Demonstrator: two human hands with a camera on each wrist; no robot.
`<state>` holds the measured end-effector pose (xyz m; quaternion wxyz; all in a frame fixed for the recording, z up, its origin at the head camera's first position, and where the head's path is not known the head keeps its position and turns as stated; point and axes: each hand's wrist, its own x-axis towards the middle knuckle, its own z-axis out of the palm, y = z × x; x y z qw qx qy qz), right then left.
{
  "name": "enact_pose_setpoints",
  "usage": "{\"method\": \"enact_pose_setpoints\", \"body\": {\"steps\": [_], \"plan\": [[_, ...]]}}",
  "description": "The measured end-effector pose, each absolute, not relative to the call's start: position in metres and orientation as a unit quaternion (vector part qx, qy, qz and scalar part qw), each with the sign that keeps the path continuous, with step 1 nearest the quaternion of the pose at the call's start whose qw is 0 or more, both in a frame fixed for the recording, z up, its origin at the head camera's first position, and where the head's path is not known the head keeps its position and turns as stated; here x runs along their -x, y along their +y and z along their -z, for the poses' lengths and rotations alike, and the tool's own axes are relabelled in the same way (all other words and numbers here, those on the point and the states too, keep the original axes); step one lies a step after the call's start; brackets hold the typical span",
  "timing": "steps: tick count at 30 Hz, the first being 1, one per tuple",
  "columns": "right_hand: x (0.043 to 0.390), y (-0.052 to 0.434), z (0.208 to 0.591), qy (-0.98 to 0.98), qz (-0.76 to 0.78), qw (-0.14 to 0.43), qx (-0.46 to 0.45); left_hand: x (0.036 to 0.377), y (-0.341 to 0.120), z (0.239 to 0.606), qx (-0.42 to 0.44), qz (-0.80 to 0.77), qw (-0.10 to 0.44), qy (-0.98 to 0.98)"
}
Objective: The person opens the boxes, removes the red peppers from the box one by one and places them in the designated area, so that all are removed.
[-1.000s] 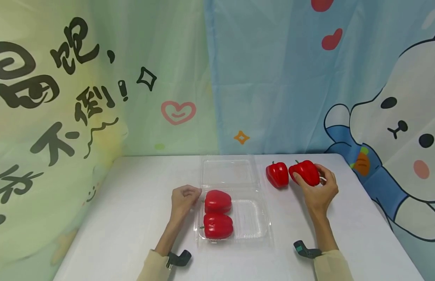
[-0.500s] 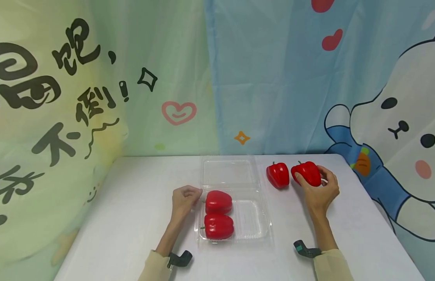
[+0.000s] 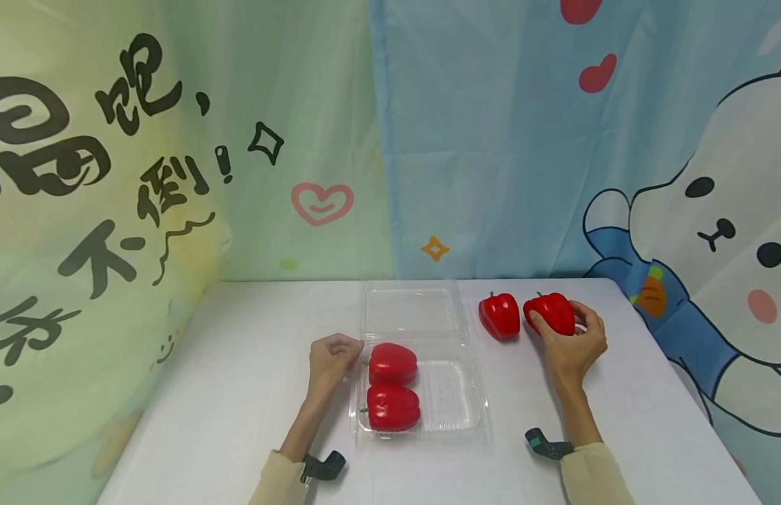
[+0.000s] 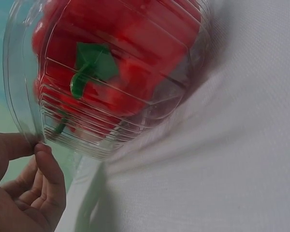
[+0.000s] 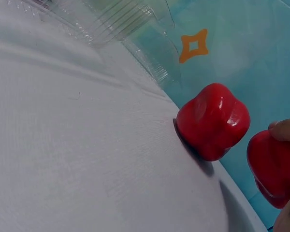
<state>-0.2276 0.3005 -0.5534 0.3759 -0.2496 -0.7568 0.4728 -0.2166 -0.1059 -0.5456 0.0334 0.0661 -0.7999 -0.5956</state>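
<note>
My left hand (image 3: 330, 358) pinches the left rim of a clear plastic clamshell box (image 3: 450, 393) between thumb and finger. In the left wrist view, the fingertips (image 4: 42, 148) meet at the edge of that rim. Two red bell peppers lie one behind the other in the box's left half, the front bell pepper (image 3: 392, 408) and the rear bell pepper (image 3: 392, 363), green stems pointing left. At the back right, my right hand (image 3: 573, 344) grips another red bell pepper (image 3: 550, 313) just above the table. Beside it a further bell pepper (image 3: 499, 315) stands on the table, stem up.
The box's lid (image 3: 412, 310) lies folded back toward the rear edge of the white table (image 3: 239, 393). Behind the table hangs a printed curtain (image 3: 466, 140), with a bear figure on the right. Each wrist wears a small dark camera.
The bell pepper in my right hand has moved very slightly right and down, a little farther from the standing one. The left hand stays at the rim.
</note>
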Motion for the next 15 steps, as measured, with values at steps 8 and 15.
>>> {"method": "enact_pose_setpoints", "body": {"steps": [8,15], "plan": [[0.2312,0.302,0.5571,-0.756,-0.474,0.369,0.26,0.2172,-0.1056,0.5449,-0.065,0.595,0.031,-0.8],[0.2368,0.3036,0.5589,-0.752,-0.481,0.363,0.265,0.2167,-0.1058,0.5442,-0.067,0.596,0.03,-0.8]]}}
